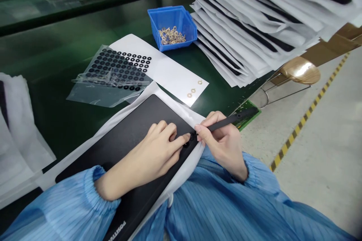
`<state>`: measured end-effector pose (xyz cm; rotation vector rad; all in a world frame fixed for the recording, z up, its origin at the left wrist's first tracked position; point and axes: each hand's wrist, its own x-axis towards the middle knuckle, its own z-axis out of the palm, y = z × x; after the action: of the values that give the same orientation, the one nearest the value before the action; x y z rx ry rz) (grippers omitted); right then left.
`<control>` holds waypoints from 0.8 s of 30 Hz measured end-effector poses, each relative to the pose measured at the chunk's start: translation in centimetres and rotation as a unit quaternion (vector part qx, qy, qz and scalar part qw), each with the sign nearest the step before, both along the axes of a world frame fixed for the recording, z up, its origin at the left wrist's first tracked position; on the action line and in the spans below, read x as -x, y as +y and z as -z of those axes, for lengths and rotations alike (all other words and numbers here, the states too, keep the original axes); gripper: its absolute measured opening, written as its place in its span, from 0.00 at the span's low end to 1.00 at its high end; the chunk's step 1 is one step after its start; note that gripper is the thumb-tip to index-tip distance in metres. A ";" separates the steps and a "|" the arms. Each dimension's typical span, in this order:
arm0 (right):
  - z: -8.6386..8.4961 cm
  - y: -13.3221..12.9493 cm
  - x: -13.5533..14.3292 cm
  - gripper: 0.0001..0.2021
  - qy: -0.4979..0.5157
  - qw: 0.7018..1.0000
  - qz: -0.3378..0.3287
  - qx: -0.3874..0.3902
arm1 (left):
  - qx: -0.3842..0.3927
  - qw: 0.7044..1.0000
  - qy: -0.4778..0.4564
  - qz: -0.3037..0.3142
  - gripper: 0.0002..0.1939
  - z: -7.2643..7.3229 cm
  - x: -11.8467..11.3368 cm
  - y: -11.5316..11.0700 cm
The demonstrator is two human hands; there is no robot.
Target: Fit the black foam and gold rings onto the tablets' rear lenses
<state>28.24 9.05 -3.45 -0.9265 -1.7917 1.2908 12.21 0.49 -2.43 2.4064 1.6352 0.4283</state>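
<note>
A flat black panel [135, 128] with white lettering near its lower end lies tilted on a white foam sleeve [113, 120], close to my body. My left hand [161, 147] rests across the panel, holding nothing. Its index finger reaches out to small black round parts [186, 144] by the panel's right edge, while the other fingers are bent. Pinched between the thumb and fingers of my right hand [222, 139] are slim black tweezers [226, 121], their tip beside my left fingertip. What lies exactly under the tip is partly hidden.
On the green table, a white sheet [169, 64] carries black rings [121, 62], partly under a clear bag [93, 94], and 3 tan rings [193, 90]. Behind stands a blue bin [172, 47] of tan pieces. Wrapped panels [254, 26] are stacked right, near a wooden stool [301, 69].
</note>
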 end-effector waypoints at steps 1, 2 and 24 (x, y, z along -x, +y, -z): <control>-0.3 0.3 0.1 0.11 0.021 0.999 -0.016 0.017 | 0.001 1.000 -0.001 -0.003 0.15 0.0 0.0 0.0; -0.7 0.8 0.2 0.11 0.040 0.998 -0.028 0.027 | 0.002 1.000 -0.002 -0.006 0.14 -0.1 0.0 0.0; -4.1 22.6 19.0 0.04 -0.180 0.968 -0.033 -0.173 | 0.023 0.999 -0.017 -0.030 0.12 0.0 -0.2 -0.1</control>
<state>9.22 31.64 0.64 -0.9487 -2.2554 0.8404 12.39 0.38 -2.44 2.3091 1.6884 0.4348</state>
